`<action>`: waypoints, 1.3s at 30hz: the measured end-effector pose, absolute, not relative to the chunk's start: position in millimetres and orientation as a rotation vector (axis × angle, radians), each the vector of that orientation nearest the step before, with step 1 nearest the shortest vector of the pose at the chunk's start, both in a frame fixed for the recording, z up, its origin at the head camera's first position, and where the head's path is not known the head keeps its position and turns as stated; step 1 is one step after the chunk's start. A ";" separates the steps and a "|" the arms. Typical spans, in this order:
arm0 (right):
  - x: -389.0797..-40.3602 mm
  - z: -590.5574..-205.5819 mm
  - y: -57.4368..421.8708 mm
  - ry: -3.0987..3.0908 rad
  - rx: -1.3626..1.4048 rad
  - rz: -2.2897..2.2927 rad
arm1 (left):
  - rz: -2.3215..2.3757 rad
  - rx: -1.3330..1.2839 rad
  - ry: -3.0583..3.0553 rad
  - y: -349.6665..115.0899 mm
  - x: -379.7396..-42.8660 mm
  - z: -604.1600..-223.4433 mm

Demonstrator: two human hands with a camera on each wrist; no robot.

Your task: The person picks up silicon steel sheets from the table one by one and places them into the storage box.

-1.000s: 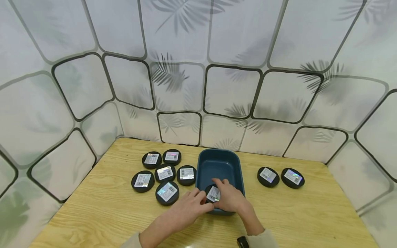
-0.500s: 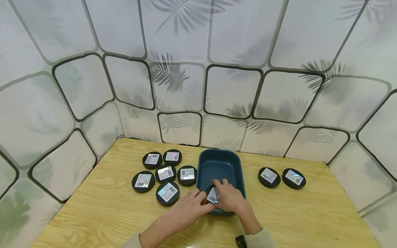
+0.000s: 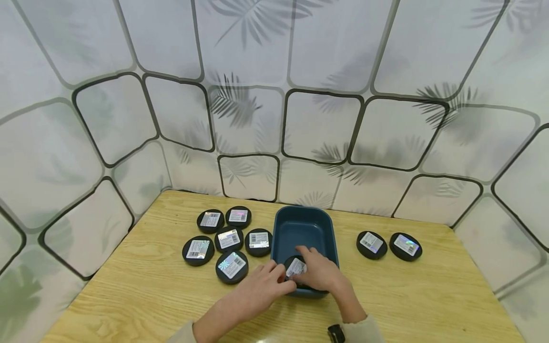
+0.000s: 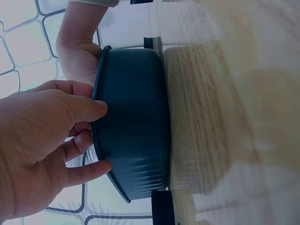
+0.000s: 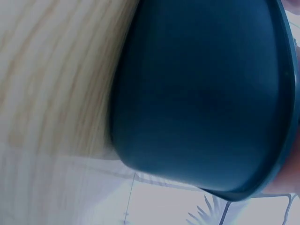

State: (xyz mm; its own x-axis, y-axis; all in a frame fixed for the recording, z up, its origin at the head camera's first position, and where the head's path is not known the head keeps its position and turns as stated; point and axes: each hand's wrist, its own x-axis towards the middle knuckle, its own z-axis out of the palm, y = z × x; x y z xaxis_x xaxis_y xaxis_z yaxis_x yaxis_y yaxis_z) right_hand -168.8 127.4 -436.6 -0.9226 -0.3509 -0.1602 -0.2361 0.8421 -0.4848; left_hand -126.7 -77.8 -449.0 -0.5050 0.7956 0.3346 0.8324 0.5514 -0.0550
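In the head view my left hand [image 3: 263, 283] grips the near left rim of a dark blue plastic bin [image 3: 280, 224]. The left wrist view has its thumb [image 4: 96, 110] against the bin's outer wall and other fingers over the rim. My right hand [image 3: 319, 271] reaches inside the near end of the bin, holding a black round disc [image 3: 296, 267] with a white label. Its index finger is at the disc's far edge, and the thumb lies across the label's lower part. The right wrist view is mostly filled by the bin's outer wall [image 5: 201, 93], hiding the disc.
Several similar labelled black discs [image 3: 228, 239] lie grouped on the wooden table [image 3: 141, 286], left of the bin. Two more discs [image 3: 371, 245] lie to its right. Behind the table hangs a patterned curtain [image 3: 321, 124].
The right thumb has shifted from the disc's near edge onto its label, and the disc has turned slightly. The left hand and bin stay put.
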 end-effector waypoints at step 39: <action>-167.1 -437.9 138.9 2.590 -0.659 -0.955 | -0.071 -1.337 -2.472 -78.1 -125.1 -446.2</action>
State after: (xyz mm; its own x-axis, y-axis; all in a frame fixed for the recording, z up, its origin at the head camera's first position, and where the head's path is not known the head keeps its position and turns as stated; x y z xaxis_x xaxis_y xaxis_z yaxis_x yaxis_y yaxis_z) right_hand -167.1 138.9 -437.9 -0.8488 -0.5149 -0.1198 -0.3139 0.6733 -0.6694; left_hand -125.1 -78.1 -446.2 -0.5057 0.8056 0.3089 0.8220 0.5586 -0.1112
